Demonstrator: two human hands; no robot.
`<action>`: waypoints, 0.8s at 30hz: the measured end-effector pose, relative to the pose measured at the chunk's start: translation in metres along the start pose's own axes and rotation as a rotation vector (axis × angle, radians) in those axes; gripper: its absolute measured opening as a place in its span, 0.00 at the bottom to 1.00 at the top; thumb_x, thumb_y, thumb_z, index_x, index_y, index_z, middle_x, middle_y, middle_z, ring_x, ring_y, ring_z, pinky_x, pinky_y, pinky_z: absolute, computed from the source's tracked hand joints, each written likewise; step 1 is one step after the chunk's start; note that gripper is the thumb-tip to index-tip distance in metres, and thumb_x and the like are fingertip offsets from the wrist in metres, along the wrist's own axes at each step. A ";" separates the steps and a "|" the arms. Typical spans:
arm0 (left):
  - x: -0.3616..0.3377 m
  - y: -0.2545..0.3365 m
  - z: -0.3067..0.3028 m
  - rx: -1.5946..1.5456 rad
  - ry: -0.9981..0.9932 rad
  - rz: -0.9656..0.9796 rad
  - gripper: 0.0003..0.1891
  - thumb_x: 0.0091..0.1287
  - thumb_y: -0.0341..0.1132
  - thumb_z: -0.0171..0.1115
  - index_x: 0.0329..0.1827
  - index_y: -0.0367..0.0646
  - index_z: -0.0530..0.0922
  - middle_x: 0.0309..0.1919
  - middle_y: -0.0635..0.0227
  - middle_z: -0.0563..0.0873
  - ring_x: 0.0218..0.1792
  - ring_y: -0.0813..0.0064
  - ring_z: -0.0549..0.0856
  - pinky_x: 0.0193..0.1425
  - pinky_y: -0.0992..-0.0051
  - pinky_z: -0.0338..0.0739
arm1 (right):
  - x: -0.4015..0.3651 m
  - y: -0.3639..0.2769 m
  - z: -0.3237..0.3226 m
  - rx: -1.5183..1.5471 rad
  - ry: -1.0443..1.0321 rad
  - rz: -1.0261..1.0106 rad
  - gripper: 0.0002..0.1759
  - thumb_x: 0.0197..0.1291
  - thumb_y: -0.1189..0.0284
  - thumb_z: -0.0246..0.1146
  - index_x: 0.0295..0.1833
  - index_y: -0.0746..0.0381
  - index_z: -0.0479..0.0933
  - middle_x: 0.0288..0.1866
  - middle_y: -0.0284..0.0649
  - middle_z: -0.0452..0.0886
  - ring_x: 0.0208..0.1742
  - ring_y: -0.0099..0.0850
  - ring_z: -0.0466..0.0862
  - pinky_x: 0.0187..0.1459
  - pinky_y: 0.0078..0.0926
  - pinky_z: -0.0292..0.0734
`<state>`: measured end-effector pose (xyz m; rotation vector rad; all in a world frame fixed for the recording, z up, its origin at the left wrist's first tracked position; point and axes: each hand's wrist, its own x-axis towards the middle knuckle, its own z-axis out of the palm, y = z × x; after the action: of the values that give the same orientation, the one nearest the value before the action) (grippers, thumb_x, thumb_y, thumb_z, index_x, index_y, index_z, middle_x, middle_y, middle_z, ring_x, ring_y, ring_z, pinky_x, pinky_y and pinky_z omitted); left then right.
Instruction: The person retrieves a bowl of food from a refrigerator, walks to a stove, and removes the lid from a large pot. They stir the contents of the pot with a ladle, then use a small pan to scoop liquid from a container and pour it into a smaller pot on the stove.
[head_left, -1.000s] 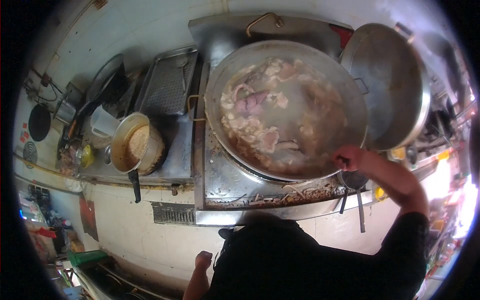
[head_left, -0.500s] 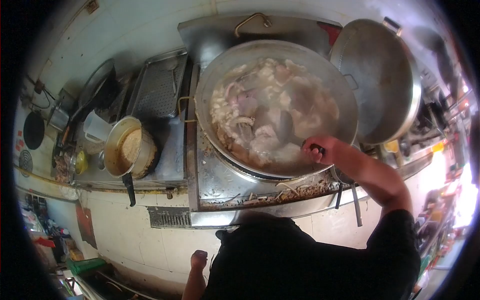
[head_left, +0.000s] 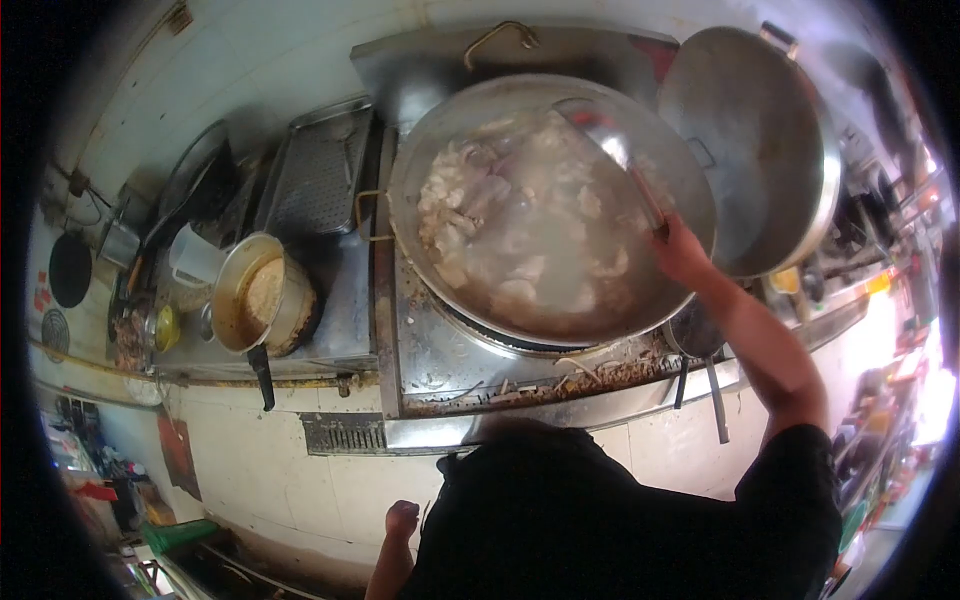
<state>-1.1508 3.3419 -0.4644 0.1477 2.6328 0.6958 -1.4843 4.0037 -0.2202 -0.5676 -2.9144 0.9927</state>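
Note:
A wide round pot (head_left: pixel 405 225) holds cloudy broth with pale chunks of meat (head_left: pixel 520 275); steam blurs part of it. Over the pot's right side, my right hand (head_left: pixel 682 250) is closed round the handle of a long metal ladle (head_left: pixel 612 145). The ladle's head is raised out of the broth, near the far rim. Low in the view, well away from the pot, my left hand (head_left: pixel 402 518) hangs beside my body with its fingers curled. Whether it holds anything is too small to make out.
A large metal lid or pan (head_left: pixel 750 150) leans behind the pot's right side. Left of the pot are a perforated tray (head_left: pixel 318 175), a saucepan (head_left: pixel 290 305) with its handle over the counter edge, and a white jug (head_left: pixel 197 255). Handled pans (head_left: pixel 695 332) sit at the front right.
My right hand has moved up and slightly right, and the ladle has come out of the broth towards the far rim. The broth has shifted. My left hand has hardly moved.

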 end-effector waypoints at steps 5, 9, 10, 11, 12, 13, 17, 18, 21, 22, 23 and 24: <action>0.017 -0.019 0.005 0.118 -0.104 -0.024 0.06 0.42 0.29 0.63 0.21 0.47 0.74 0.27 0.64 0.80 0.34 0.60 0.80 0.36 0.63 0.77 | -0.015 0.001 -0.001 0.028 -0.281 0.049 0.14 0.50 0.71 0.60 0.41 0.66 0.69 0.15 0.40 0.70 0.11 0.28 0.71 0.13 0.27 0.65; 0.031 -0.015 -0.004 0.308 -0.092 0.159 0.06 0.42 0.28 0.63 0.21 0.46 0.73 0.27 0.63 0.79 0.33 0.60 0.80 0.34 0.63 0.77 | -0.056 -0.024 0.000 -0.028 -0.607 0.084 0.14 0.49 0.73 0.61 0.40 0.69 0.69 0.16 0.41 0.72 0.15 0.29 0.75 0.17 0.29 0.69; 0.031 -0.015 -0.004 0.264 -0.044 0.166 0.06 0.42 0.28 0.63 0.21 0.46 0.73 0.26 0.63 0.80 0.33 0.60 0.80 0.33 0.63 0.77 | -0.061 -0.026 0.000 0.009 -0.716 0.166 0.17 0.48 0.73 0.61 0.42 0.71 0.69 0.20 0.43 0.75 0.20 0.32 0.79 0.20 0.31 0.72; 0.031 -0.011 -0.005 0.266 -0.045 0.164 0.06 0.42 0.28 0.63 0.21 0.46 0.73 0.26 0.63 0.80 0.33 0.60 0.80 0.33 0.63 0.77 | -0.062 -0.024 0.002 0.011 -0.718 0.166 0.17 0.48 0.73 0.61 0.42 0.71 0.69 0.20 0.43 0.75 0.20 0.32 0.79 0.20 0.31 0.72; 0.032 -0.006 -0.005 0.330 -0.121 0.121 0.05 0.42 0.29 0.62 0.20 0.46 0.73 0.26 0.63 0.80 0.33 0.60 0.80 0.33 0.63 0.77 | -0.062 -0.019 0.002 -0.029 -0.738 0.152 0.17 0.48 0.73 0.61 0.43 0.70 0.69 0.21 0.42 0.75 0.19 0.30 0.78 0.20 0.30 0.72; 0.033 -0.003 -0.007 0.393 -0.197 0.079 0.05 0.43 0.29 0.62 0.19 0.46 0.73 0.26 0.62 0.80 0.33 0.60 0.80 0.33 0.63 0.77 | -0.062 -0.015 0.002 -0.068 -0.758 0.139 0.17 0.49 0.72 0.61 0.44 0.70 0.69 0.22 0.42 0.76 0.18 0.29 0.78 0.19 0.29 0.72; 0.017 -0.037 0.017 0.358 -0.131 0.149 0.04 0.44 0.29 0.61 0.19 0.46 0.74 0.26 0.62 0.80 0.34 0.60 0.80 0.34 0.62 0.77 | -0.046 0.008 0.005 -0.226 -0.662 0.142 0.19 0.48 0.71 0.61 0.47 0.68 0.70 0.25 0.45 0.78 0.22 0.34 0.80 0.24 0.33 0.75; 0.012 -0.040 0.019 0.256 -0.097 0.115 0.04 0.44 0.29 0.62 0.20 0.47 0.74 0.27 0.62 0.80 0.34 0.60 0.80 0.35 0.63 0.77 | -0.031 0.042 0.019 -0.418 -0.502 -0.103 0.20 0.50 0.66 0.60 0.48 0.64 0.71 0.25 0.46 0.79 0.25 0.37 0.81 0.27 0.35 0.76; 0.008 -0.020 0.008 0.087 -0.106 -0.143 0.04 0.44 0.30 0.62 0.21 0.48 0.75 0.29 0.62 0.80 0.35 0.61 0.80 0.37 0.63 0.77 | -0.011 0.038 0.018 -0.687 -0.374 -0.214 0.23 0.51 0.59 0.59 0.50 0.61 0.72 0.30 0.50 0.79 0.34 0.42 0.81 0.36 0.38 0.76; 0.008 -0.009 0.001 0.021 -0.150 -0.367 0.04 0.45 0.30 0.62 0.22 0.48 0.76 0.30 0.62 0.80 0.36 0.61 0.80 0.38 0.64 0.77 | -0.005 0.027 0.015 -0.765 -0.415 -0.080 0.25 0.50 0.58 0.59 0.51 0.62 0.72 0.35 0.52 0.80 0.40 0.45 0.81 0.43 0.39 0.76; 0.008 -0.014 0.004 0.018 -0.147 -0.369 0.04 0.45 0.30 0.62 0.22 0.48 0.76 0.30 0.62 0.80 0.36 0.61 0.80 0.38 0.64 0.77 | 0.005 0.033 0.018 -0.767 -0.414 -0.084 0.25 0.50 0.58 0.59 0.51 0.62 0.72 0.35 0.52 0.80 0.40 0.45 0.81 0.43 0.39 0.76; 0.007 -0.031 0.013 0.186 -0.163 -0.162 0.04 0.45 0.30 0.62 0.22 0.49 0.76 0.30 0.62 0.80 0.36 0.61 0.80 0.38 0.64 0.77 | 0.017 0.046 0.024 -0.824 -0.342 -0.124 0.28 0.50 0.62 0.58 0.56 0.65 0.65 0.38 0.54 0.79 0.43 0.46 0.81 0.44 0.38 0.76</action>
<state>-1.1518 3.3226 -0.4927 0.0406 2.5145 0.3690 -1.4880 4.0292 -0.2685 -0.2071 -3.5372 -0.2011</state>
